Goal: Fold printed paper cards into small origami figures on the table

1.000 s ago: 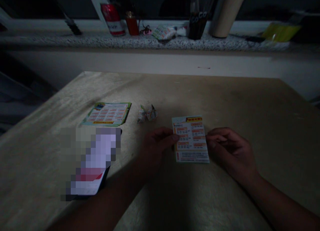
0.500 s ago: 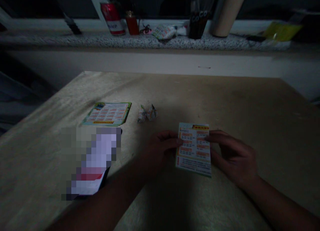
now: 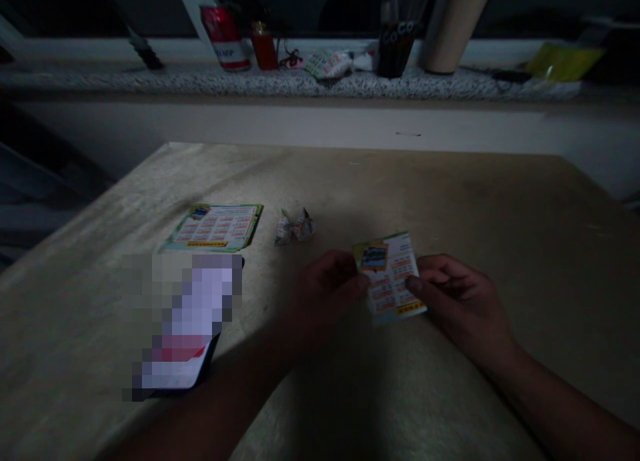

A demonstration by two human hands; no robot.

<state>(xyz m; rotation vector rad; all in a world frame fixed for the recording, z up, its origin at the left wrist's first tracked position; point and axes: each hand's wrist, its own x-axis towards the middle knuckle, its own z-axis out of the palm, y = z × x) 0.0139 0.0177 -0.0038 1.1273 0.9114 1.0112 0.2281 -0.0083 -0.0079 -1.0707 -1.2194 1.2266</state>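
A small printed leaflet [image 3: 390,278] with a picture in one corner is held up between my two hands over the table. My left hand [image 3: 325,288] pinches its left edge, thumb on the front. On the opposite edge, the thumb of my right hand [image 3: 463,301] presses the printed face while the other fingers sit behind. Two small folded paper shapes [image 3: 295,226] stand beyond my left hand. To their left lies a stack of similar leaflets [image 3: 217,224]. A phone [image 3: 193,328] with a blurred-out screen lies nearer me, beside my left forearm.
Behind the table [image 3: 450,194], a speckled stone sill [image 3: 175,81] carries a red can [image 3: 226,38], a small orange-red bottle [image 3: 264,46], a crumpled printed packet [image 3: 329,64], a dark CoCo cup [image 3: 397,38], a beige cylinder [image 3: 457,28] and a yellow packet [image 3: 565,62].
The leaflet has been turned in my hands, so a different layout with a corner picture faces me and it sits tilted. My right thumb has come onto its front.
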